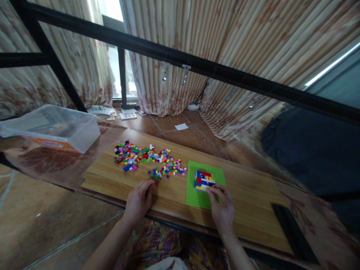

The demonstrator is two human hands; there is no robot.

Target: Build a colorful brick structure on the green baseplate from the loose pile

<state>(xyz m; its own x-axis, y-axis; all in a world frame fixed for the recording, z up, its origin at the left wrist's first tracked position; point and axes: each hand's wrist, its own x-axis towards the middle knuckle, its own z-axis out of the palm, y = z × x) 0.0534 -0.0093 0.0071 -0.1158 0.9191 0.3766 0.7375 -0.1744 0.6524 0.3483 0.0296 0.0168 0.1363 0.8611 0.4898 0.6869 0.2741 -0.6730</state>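
Note:
A small block model [203,180] of red, blue, white and yellow toy bricks stands on a green studded baseplate [194,198]. The fingertips of my right hand [223,205] pinch at its near right edge; the thumb hides part of that corner. My left hand [140,198] rests on the wooden board with fingers curled together. Its fingertips are beside a little group of loose bricks [156,175], and whatever they may hold is hidden. Farther left and back spreads a heap of many-coloured toy bricks [128,153], some single and tiny, some longer.
The wooden board [253,198] lies on a low cloth-covered table. A clear plastic bin [87,133] stands at the left, a black flat object [294,232] at the right. Above runs a black metal bar [149,45]; curtains, papers [128,115] and a dark padded shape [303,150] lie beyond.

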